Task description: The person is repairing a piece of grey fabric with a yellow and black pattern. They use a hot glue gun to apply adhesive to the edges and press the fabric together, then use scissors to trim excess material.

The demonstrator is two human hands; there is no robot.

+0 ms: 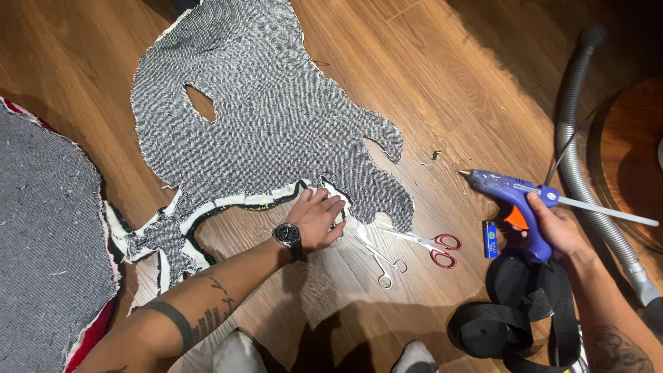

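A large grey cut-out piece of rug backing lies face down on the wooden floor. My left hand, with a black wristwatch, presses flat on the folded white edge of the piece at its lower border. My right hand grips a blue hot glue gun, held above the floor to the right with its nozzle pointing left toward the fabric. A glue stick juts from the gun's back.
Red-handled scissors and small silver scissors lie between my hands. A blue lighter lies by the gun. Black webbing strap is coiled lower right. A grey vacuum hose runs at right; another grey rug lies at left.
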